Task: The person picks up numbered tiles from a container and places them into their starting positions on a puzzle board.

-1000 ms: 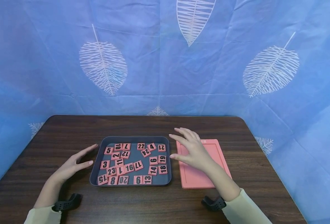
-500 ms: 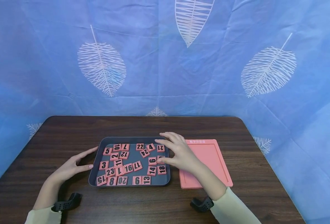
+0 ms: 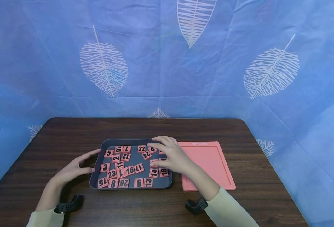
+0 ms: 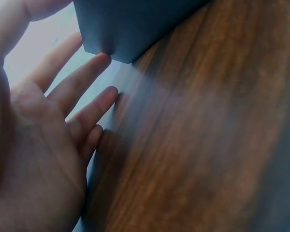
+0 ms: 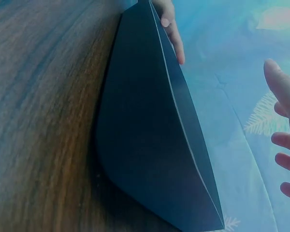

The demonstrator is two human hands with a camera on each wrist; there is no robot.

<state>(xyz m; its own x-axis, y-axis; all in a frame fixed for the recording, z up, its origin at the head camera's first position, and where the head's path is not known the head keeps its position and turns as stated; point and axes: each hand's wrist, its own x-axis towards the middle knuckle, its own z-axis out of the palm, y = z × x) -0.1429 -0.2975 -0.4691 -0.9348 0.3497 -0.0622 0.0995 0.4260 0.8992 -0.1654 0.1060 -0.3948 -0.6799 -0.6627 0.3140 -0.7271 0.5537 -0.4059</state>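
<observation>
A dark grey tray (image 3: 133,140) lies on the table with several pink number tiles scattered in it, such as the 17 tile (image 3: 139,168) and the 20 tile (image 3: 123,183). At its left wall rests my left hand (image 3: 70,168), fingers extended; the left wrist view has fingertips of this hand (image 4: 43,130) against the tray's outer side (image 4: 130,29). My right hand (image 3: 171,156) hovers over the tray's right part, fingers loosely spread, hiding some tiles there. In the right wrist view the right hand (image 5: 289,106) stands above the tray wall (image 5: 135,111), holding nothing visible.
To the tray's right lies a flat pink board (image 3: 208,164) with a raised rim and white writing along its top. The dark wooden table (image 3: 144,208) ends at a blue leaf-patterned cloth (image 3: 155,63). Black straps (image 3: 70,205) circle both wrists.
My right hand has moved left, from above the pink board's left edge to over the tray's right tiles. The left hand has come in slightly to the tray's left wall.
</observation>
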